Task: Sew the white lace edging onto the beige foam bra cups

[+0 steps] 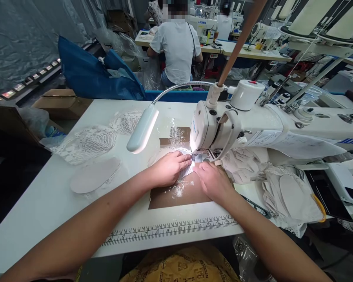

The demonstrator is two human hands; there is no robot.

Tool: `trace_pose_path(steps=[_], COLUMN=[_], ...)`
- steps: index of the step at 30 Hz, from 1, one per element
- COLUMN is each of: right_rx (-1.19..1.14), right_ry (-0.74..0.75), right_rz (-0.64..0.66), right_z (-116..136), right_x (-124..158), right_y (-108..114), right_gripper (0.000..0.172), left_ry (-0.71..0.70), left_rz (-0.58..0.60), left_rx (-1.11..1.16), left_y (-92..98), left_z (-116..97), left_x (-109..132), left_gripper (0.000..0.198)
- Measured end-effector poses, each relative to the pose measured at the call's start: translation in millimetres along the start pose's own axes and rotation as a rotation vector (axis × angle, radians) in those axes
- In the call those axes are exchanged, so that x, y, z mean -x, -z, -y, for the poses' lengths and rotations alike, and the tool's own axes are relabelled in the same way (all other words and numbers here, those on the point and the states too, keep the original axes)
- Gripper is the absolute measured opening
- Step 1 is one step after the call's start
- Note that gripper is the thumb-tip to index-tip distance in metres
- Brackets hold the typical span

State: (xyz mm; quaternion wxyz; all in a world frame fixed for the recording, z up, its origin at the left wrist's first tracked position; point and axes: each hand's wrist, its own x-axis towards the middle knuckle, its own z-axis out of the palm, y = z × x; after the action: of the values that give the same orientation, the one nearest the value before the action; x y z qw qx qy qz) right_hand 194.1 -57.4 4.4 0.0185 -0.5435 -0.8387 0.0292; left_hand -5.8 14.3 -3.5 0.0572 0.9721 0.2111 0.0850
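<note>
A small white lace piece lies under the needle area of a white sewing machine, lit by a lamp. My left hand rests on it from the left, fingers stretched out together and lying flat, tips close to the presser foot. On the other side, my right hand has its fingers curled, with thumb and forefinger closed at the lace's right edge. Part of the lace is hidden under my hands. Beneath both hands is a brown, shiny plate set on the white table.
Lace pieces and an oval white pad lie at left. Stacked white pieces sit right, near a dark phone-like slab. The lamp hangs over the table; a ruler strip runs along the front. A person sits ahead.
</note>
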Motion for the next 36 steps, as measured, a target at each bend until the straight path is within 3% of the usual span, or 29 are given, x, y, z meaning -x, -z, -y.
trace_pose_path(steps=[7,13,24,31,36], right_rx=[0.008,-0.001,-0.172,-0.187,-0.201], right_ry=[-0.022,-0.022,-0.107,-0.081,-0.081], right_rz=[-0.129,-0.148,-0.157,-0.178,-0.222], right_z=[-3,-5,-12,-13,-13], right_x=[-4,-6,1,-1,-1], right_y=[-10,-13,-21,-21,-19], right_gripper=[0.036,0.041,0.044,0.047,0.043], left_ry=[0.028,-0.021,0.045,0.048,0.101], left_rz=[-0.070,-0.131,-0.112,-0.134,-0.067], left_rx=[-0.061,0.022,0.004,0.013,-0.070], left_y=[-2.0,-7.6,-6.1,-10.6,2.3], left_z=[6,3,14,17,11], left_x=[-2,3,-3,-3,-2], left_gripper=[0.039,0.038,0.040,0.044,0.037])
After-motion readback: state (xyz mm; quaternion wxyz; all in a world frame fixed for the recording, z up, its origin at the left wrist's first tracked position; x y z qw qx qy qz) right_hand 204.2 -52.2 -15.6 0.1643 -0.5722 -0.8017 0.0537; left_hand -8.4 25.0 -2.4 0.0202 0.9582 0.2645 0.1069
